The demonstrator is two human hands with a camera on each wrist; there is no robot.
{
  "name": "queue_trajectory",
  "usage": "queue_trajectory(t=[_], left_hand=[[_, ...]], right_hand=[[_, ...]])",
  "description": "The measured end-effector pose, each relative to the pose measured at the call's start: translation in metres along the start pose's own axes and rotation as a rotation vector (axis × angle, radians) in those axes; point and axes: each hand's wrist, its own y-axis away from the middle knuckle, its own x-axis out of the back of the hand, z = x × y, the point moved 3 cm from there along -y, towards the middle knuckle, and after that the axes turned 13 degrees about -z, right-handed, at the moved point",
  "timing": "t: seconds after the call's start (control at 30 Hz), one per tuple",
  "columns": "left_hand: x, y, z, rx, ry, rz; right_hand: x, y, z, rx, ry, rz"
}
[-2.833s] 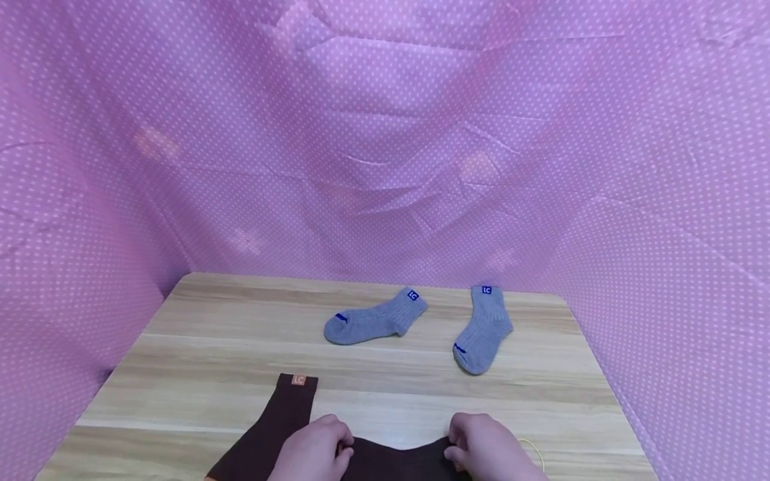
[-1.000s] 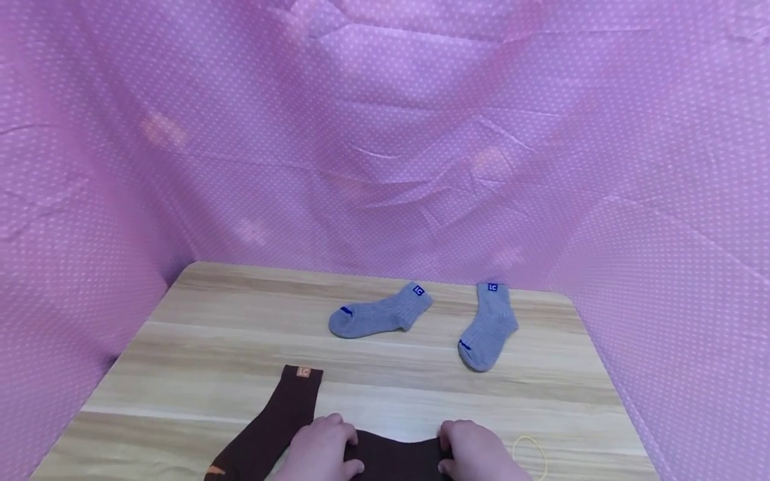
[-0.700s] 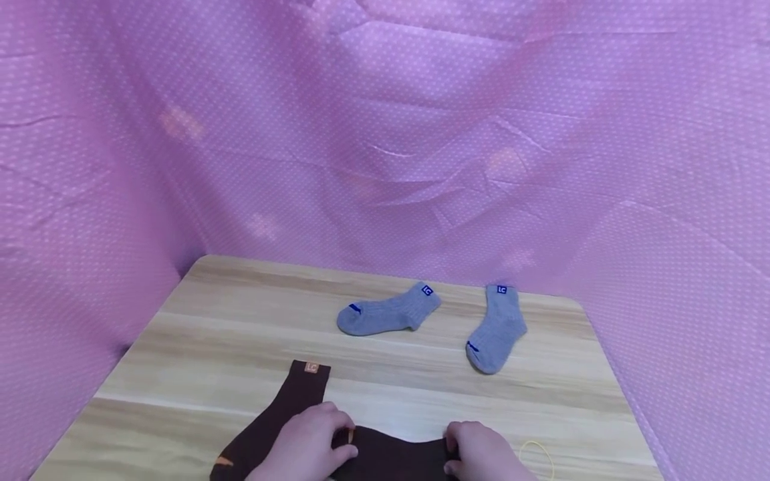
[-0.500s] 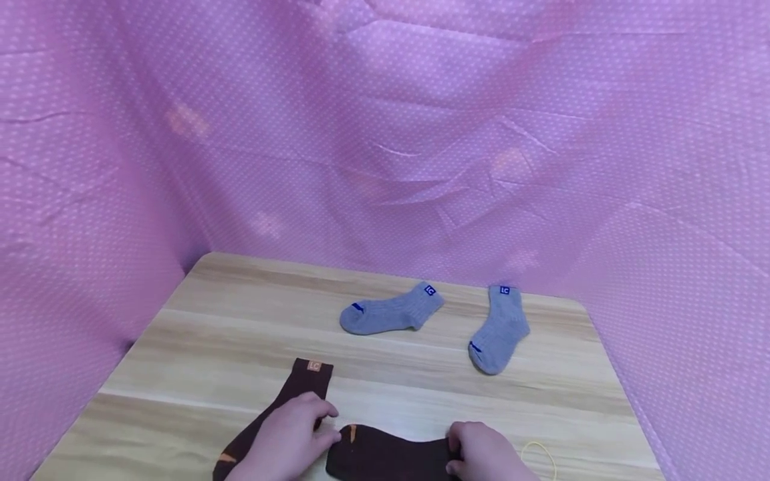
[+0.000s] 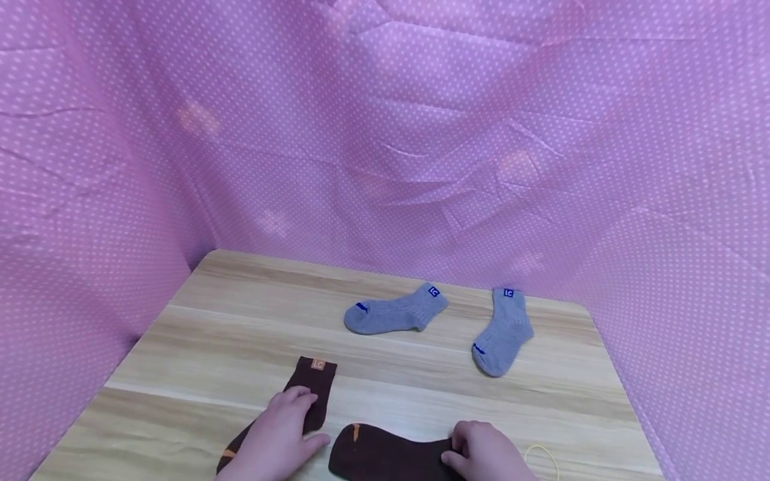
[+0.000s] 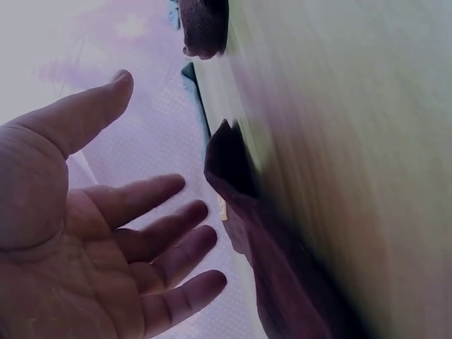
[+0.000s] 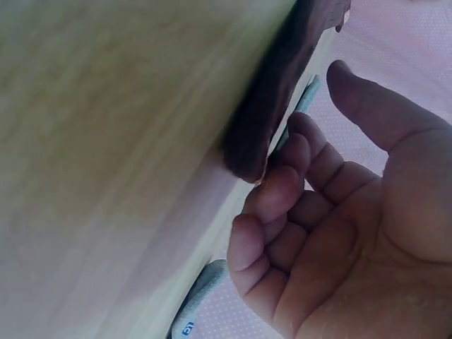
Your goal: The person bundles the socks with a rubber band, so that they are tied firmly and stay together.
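Note:
Two dark brown socks lie on the table near me. My left hand [image 5: 273,437] is over the left brown sock [image 5: 315,384], fingers spread; in the left wrist view the palm is bare, with the sock beside the fingertips. The right brown sock [image 5: 385,457] lies sideways, its orange-marked toe to the left. At its cuff end is my right hand [image 5: 490,454], which hides the cuff. In the right wrist view, its loosely bent fingers [image 7: 272,198] touch or nearly touch the sock's edge [image 7: 265,120], and its thumb stands apart.
Two grey socks lie farther back: one sideways [image 5: 391,315], one with its cuff at the back edge [image 5: 502,334]. A thin yellow loop [image 5: 544,454] lies right of my right hand. Pink dotted cloth [image 5: 385,167] hangs around the wood-grain table [image 5: 228,334].
My left hand has let go of the right brown sock's toe and moved left over the other brown sock. My right hand stays at the cuff. The view has shifted slightly.

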Motion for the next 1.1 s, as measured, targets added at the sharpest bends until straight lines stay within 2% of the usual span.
queue_trajectory(t=[0.17,0.27,0.37,0.57,0.87,1.1], left_hand=[[-0.002,-0.004,-0.001,0.032,-0.057,-0.068],[-0.003,-0.005,-0.001,0.043,-0.077,-0.088],[-0.003,-0.006,-0.001,0.034,-0.089,-0.086],[-0.006,-0.012,-0.002,0.007,-0.088,-0.082],[-0.009,-0.016,0.003,-0.024,-0.079,-0.070],[-0.006,-0.015,0.005,-0.029,-0.018,-0.073]], right_hand=[[0.001,-0.002,-0.006,0.053,0.006,0.053],[0.002,-0.005,-0.010,0.093,-0.001,0.074],[0.003,-0.008,-0.012,0.123,-0.016,0.078],[0.003,-0.011,-0.016,0.130,-0.090,0.040],[0.002,-0.011,-0.015,0.141,-0.103,0.046],[0.006,-0.011,-0.018,0.128,-0.113,0.044]])
